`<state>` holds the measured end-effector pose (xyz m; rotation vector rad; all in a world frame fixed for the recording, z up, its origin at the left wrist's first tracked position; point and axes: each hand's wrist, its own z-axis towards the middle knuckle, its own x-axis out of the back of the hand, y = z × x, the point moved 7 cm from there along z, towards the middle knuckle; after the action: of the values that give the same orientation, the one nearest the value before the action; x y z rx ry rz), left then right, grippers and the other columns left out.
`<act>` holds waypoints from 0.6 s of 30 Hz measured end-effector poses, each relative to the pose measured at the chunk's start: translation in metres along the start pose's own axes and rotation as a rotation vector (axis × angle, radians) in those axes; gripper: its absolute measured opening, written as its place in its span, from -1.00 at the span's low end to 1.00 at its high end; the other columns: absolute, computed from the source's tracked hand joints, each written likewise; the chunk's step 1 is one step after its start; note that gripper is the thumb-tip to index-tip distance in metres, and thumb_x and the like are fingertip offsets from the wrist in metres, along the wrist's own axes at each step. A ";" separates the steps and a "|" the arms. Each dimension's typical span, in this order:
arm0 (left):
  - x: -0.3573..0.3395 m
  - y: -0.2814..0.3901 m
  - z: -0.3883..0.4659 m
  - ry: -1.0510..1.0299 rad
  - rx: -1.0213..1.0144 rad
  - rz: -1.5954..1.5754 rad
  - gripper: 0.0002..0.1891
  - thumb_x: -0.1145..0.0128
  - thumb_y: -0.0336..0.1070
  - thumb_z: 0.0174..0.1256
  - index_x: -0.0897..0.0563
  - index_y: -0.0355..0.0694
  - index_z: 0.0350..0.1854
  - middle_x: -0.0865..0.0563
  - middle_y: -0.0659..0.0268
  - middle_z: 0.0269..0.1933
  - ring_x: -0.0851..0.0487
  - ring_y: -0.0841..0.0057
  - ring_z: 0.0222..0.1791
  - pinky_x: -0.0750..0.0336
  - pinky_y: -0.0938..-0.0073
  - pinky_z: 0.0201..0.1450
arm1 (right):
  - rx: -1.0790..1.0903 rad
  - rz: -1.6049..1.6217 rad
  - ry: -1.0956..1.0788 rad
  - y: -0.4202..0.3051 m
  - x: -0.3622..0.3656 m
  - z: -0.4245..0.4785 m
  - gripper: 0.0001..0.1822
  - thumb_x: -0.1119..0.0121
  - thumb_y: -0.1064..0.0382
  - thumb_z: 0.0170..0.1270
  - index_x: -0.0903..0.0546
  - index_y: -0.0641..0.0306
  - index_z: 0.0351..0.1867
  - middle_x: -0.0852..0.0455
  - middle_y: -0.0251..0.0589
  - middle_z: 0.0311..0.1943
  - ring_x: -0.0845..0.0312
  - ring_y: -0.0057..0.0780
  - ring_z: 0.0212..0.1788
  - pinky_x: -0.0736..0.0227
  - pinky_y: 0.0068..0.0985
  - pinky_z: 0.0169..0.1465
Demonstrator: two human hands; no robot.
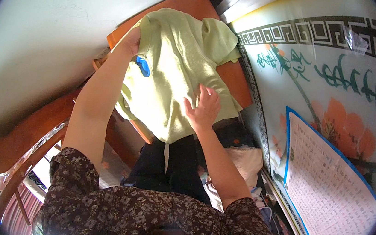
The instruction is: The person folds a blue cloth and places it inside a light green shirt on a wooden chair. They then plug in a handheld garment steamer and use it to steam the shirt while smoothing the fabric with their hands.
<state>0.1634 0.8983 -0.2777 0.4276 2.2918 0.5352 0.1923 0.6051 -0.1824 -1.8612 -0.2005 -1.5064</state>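
Observation:
A pale yellow-green short-sleeved shirt (pixel 176 64) lies spread over a reddish-brown wooden tabletop (pixel 194 1), its near end hanging past the edge. My left hand (pixel 133 41) is at the ribbed neckline on the shirt's left side; cloth hides its fingers, so its grip cannot be seen. A bright blue patch (pixel 143 67) shows just below that neckline. Over the lower right part of the shirt is my right hand (pixel 204 109), fingers apart and nothing between them. It touches the cloth or hovers just above it; I cannot tell which.
A white wall (pixel 57 8) borders the table's left side. To the right stands a panel (pixel 317 83) with painted flowers and writing, and a blue-edged written sheet (pixel 326 182) on it. A curved wooden rail (pixel 22 137) is at lower left. Cloth items (pixel 245 162) lie at lower right.

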 end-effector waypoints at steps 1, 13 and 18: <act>0.001 -0.002 0.001 0.030 0.011 0.014 -0.73 0.02 -0.24 0.40 -0.57 -0.30 -0.02 -0.68 0.19 -0.13 -0.67 0.48 -0.19 -0.63 0.46 -0.13 | 0.022 0.027 0.064 -0.002 0.004 0.005 -0.41 -0.31 0.12 0.06 -0.43 0.17 0.14 -0.44 -0.10 -0.03 -0.35 -0.13 0.05 -0.26 -0.16 0.08; -0.015 0.012 0.021 0.083 -0.028 0.251 -0.76 -0.04 -0.23 0.35 -0.61 -0.20 -0.04 -0.70 0.23 -0.18 -0.65 0.45 -0.18 -0.58 0.39 -0.09 | -0.114 -0.102 -0.161 0.018 -0.039 0.069 -0.55 -0.34 0.01 0.00 -0.47 0.17 -0.16 -0.55 -0.15 -0.24 -0.49 -0.16 -0.12 -0.31 -0.09 -0.11; 0.001 0.029 0.040 0.268 -0.431 1.432 -0.72 -0.01 -0.23 0.31 -0.61 -0.29 -0.08 -0.69 0.03 -0.09 -0.66 0.25 -0.07 -0.55 0.28 -0.08 | -0.291 0.150 -0.026 0.049 -0.010 0.071 -0.67 -0.31 0.05 0.02 -0.56 0.23 -0.31 -0.57 -0.10 -0.25 -0.47 -0.07 -0.13 -0.34 -0.19 -0.06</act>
<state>0.1956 0.9341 -0.2898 1.8295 1.6466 1.7707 0.2709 0.6160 -0.2159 -2.0721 0.1530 -1.4686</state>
